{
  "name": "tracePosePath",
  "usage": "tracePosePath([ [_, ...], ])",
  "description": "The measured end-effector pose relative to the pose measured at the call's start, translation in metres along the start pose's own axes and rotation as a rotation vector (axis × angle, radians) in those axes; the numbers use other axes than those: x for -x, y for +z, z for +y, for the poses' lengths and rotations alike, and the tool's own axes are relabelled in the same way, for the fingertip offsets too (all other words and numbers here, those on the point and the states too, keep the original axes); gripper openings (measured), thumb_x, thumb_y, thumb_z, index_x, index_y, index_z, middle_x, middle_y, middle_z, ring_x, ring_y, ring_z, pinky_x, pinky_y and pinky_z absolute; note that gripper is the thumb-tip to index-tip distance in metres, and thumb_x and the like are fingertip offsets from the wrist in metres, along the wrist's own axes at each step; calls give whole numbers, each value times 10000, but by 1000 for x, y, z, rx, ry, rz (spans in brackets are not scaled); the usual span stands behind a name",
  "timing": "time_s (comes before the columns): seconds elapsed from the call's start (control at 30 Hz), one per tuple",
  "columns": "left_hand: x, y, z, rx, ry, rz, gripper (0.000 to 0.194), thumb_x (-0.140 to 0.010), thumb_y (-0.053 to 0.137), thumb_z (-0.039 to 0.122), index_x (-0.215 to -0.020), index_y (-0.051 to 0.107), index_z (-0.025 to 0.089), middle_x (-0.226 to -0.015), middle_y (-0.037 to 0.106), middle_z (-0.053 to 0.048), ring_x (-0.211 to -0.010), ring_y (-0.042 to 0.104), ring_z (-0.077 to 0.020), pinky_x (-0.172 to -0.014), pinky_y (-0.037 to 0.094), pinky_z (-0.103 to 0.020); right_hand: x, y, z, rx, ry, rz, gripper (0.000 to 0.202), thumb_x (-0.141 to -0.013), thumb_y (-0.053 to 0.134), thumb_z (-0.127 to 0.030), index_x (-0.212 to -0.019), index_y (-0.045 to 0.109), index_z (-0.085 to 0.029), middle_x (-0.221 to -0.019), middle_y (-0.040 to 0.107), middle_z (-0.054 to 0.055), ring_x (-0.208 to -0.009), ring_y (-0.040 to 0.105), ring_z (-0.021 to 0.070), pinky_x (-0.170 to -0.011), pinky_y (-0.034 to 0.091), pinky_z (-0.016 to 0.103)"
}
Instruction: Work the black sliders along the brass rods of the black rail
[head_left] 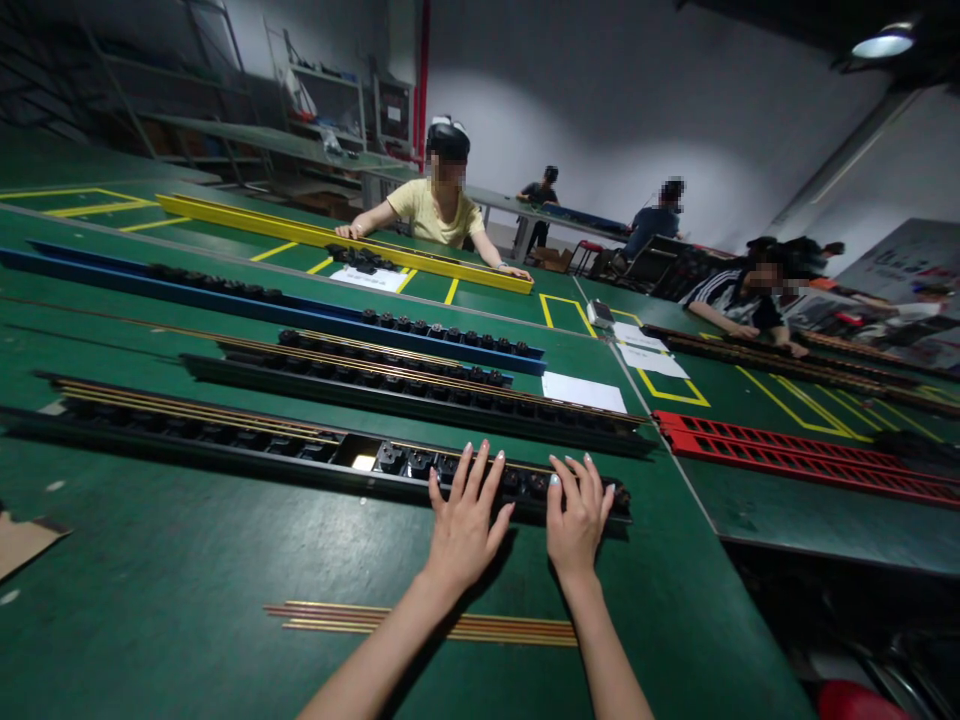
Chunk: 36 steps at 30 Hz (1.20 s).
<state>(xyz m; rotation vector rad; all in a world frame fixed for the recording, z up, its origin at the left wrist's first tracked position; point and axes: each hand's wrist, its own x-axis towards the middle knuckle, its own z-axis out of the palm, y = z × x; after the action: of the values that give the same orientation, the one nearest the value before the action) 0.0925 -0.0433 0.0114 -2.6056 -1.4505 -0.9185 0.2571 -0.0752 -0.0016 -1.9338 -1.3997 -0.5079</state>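
A long black channel rail [285, 455] lies across the green table in front of me, with several dark blocks seated along it. Thin brass-coloured rods [202, 412] run lengthwise over its left part. My left hand [466, 525] is spread palm down, its fingertips on the rail right of a gap with a bright patch. Near the rail's right end, my right hand [576, 520] rests with its fingers slightly bent and apart over the blocks. Neither hand is closed around anything. Loose brass and copper-coloured rods [337, 618] lie nearer me, partly hidden under my forearms.
Beyond lie another black rail [420, 395] with rods, a blue rail [315, 315] and a white paper [583, 392]. Red slotted rails [795, 455] are on the right. Across the table, a person in a yellow shirt [442, 215] touches a yellow rail [300, 232]. Cardboard [26, 545] sits left.
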Motion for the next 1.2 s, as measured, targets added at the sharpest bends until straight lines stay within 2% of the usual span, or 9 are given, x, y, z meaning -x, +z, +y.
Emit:
tracePosePath([
  [0.2, 1, 3, 0, 16, 21, -4, 567, -936, 370, 368, -1478, 223, 288, -1530, 318, -46, -1434, 215, -209, -1145, -55, -534, 1, 0, 1, 1, 1, -6, 340, -963, 350, -312, -1175, 609, -253, -1225, 600, 78, -1304, 410, 246, -1081, 194, 600],
  [0.47, 0, 2, 0, 21, 22, 3, 565, -934, 378, 367, -1475, 235, 285, -1519, 345, -52, -1424, 241, -211, -1142, -78, -524, 0, -1, -1, -1, 2, -4, 335, -963, 355, -304, -1172, 611, -250, -1220, 603, 79, -1303, 411, 247, -1078, 205, 597],
  [0.77, -2, 3, 4, 42, 93, 13, 605, -926, 375, 466, -1480, 220, 275, -1523, 331, -44, -1423, 237, -205, -1134, -141, -493, 1, 0, 0, -1, 1, -13, 337, -969, 349, -306, -1181, 605, -254, -1232, 596, 74, -1310, 403, 247, -1083, 199, 594],
  [0.97, -2, 7, 5, 32, 88, 26, 634, -910, 393, 517, -1476, 220, 289, -1502, 372, -44, -1410, 271, -205, -1142, -125, -492, 1, 0, 0, -5, 4, -8, 334, -968, 354, -309, -1175, 611, -253, -1233, 597, 77, -1307, 408, 247, -1081, 208, 589],
  [1.2, -2, 5, 7, 59, 110, 36, 654, -900, 398, 552, -1473, 221, 293, -1517, 340, -27, -1419, 247, -190, -1139, -151, -475, 1, 1, 1, -8, 5, -8, 342, -970, 344, -314, -1175, 610, -250, -1235, 597, 80, -1312, 403, 248, -1082, 204, 588],
])
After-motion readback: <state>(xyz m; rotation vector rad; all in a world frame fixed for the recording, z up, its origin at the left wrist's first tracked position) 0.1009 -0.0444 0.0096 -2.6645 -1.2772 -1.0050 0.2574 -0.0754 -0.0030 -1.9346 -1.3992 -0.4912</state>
